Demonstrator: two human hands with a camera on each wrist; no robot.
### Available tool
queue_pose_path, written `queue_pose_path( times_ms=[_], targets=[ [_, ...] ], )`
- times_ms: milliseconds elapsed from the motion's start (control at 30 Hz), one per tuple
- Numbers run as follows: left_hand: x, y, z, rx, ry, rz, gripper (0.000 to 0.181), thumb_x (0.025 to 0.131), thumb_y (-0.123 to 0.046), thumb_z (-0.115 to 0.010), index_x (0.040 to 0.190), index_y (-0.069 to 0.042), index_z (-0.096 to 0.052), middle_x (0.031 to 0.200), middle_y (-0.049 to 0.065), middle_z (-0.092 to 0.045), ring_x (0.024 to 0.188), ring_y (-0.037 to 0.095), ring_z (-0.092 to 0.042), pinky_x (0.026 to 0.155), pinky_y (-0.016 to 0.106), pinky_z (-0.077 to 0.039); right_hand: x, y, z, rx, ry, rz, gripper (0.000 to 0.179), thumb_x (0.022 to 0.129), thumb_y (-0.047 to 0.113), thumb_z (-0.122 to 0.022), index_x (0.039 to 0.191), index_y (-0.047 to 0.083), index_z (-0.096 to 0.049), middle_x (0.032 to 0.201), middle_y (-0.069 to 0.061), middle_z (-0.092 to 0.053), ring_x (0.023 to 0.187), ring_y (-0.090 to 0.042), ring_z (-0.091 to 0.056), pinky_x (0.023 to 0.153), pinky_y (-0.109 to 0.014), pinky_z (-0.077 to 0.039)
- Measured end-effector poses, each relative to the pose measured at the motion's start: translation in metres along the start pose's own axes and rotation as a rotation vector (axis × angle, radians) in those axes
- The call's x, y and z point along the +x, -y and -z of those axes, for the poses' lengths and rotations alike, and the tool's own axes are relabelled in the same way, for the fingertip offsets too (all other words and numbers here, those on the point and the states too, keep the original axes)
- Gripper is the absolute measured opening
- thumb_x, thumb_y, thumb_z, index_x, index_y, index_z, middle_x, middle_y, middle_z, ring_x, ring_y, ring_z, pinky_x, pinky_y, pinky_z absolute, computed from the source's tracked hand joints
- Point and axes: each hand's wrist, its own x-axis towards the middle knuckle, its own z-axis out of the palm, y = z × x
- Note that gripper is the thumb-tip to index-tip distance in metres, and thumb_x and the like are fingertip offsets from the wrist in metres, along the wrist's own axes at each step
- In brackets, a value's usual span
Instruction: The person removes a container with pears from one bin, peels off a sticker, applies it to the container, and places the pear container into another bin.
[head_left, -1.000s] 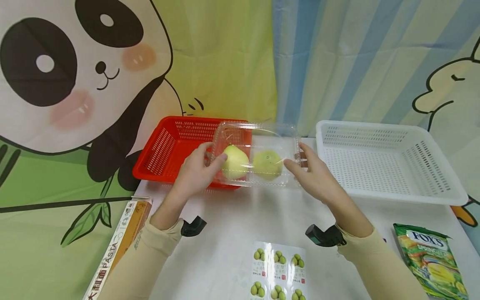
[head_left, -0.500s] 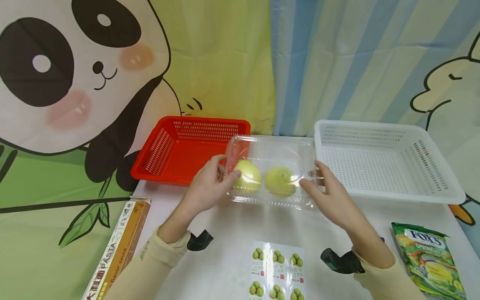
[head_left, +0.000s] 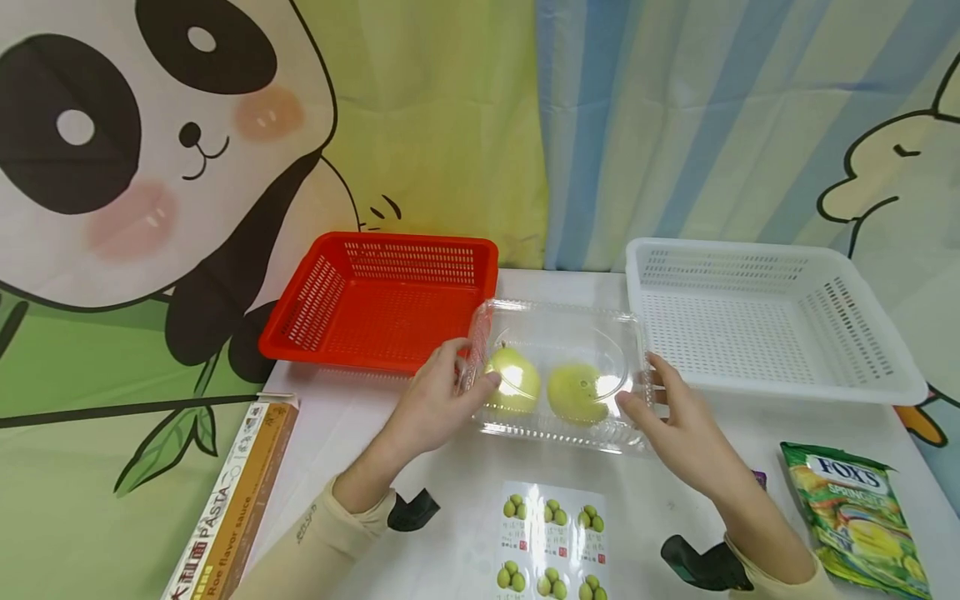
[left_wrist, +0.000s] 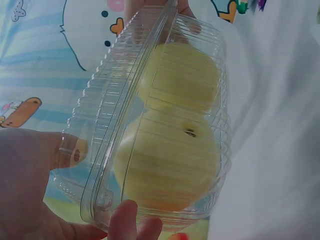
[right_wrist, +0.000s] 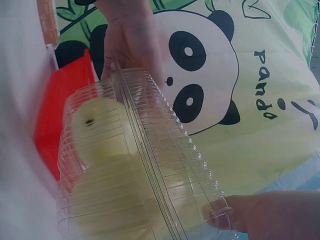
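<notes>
A clear plastic clamshell container (head_left: 558,329) is held up over the white table, its lid closed. Inside lie two yellow-green fruits: a pear (head_left: 513,379) with a short stem on the left, and a rounder fruit (head_left: 576,393) on the right. My left hand (head_left: 435,404) grips the container's left end, thumb on the lid and fingers beneath, as the left wrist view shows. At the opposite end my right hand (head_left: 690,433) holds it the same way, its thumb (right_wrist: 220,212) pressed on the lid in the right wrist view.
Behind stand a red basket (head_left: 382,312) on the left and a white basket (head_left: 757,333) on the right. A fruit sticker sheet (head_left: 553,542) lies in front. The pasta box (head_left: 236,500) is at the left edge, a green Fox's bag (head_left: 858,517) at the right.
Both hands have brought the container rightward and toward me, from in front of the red basket to between the two baskets. The grip stays the same.
</notes>
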Motion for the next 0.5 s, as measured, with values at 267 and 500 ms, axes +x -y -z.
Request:
queue_pose_path(
  times_ms=[267,500],
  targets=[
    [-0.009,0.015,-0.024,0.014,-0.003,-0.003,0.068,0.091,-0.05,-0.062,0.137,-0.003,-0.046,0.094,0.004,-0.054,0.083,0.02,-0.051,0.065,0.035,-0.047,-0.013,-0.021,-0.012,0.023,0.002,-0.027,0.081,0.1,0.039,-0.054,0.154,-0.001,-0.007,0.14,-0.03,-0.035,0.124,-0.049,-0.039,0.084,-0.058,-0.05],
    [-0.015,0.024,-0.039,-0.025,0.007,0.03,0.072,0.09,-0.056,-0.06,0.14,-0.007,-0.044,0.116,0.009,-0.056,0.095,0.025,-0.054,0.071,0.039,-0.05,-0.018,-0.033,-0.016,0.001,-0.006,-0.021,0.08,0.101,0.037,-0.054,0.154,0.0,-0.008,0.139,-0.03,-0.037,0.123,-0.051,-0.04,0.083,-0.059,-0.05]
  ],
)
